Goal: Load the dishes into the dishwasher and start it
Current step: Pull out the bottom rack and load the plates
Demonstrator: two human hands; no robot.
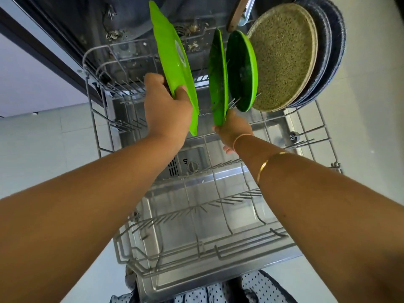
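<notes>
The lower rack (pixel 166 218) of grey wire is pulled out over the open door (pixel 229 193) of the dishwasher, and both forearms are stretched over it. Beyond the right hand (pixel 234 130), at the far right end of the rack, two dark blue plates (pixel 334 47) are stood on edge. A speckled beige plate (pixel 284 55) is leaned against them.

A large green plate (pixel 172 62) of bright, glossy colour is held on edge, a little tilted, by the left hand (pixel 166 110). Its lower rim is gripped, with the thumb laid on the near face and the fingers hidden behind. Whether its rim touches the tines cannot be told.

Between the two hands a second green plate (pixel 218 79) is stood upright and is seen almost edge-on. A third green plate (pixel 241 71), with a darker face, is placed just above the right hand, between the second one and the speckled plate.

The bottom edge of the second green plate is pinched by the right hand, the thumb on one side and a fingertip on the other. A thin bracelet (pixel 240 138) is worn at the right wrist and a gold bangle (pixel 269 162) further up the forearm.
</notes>
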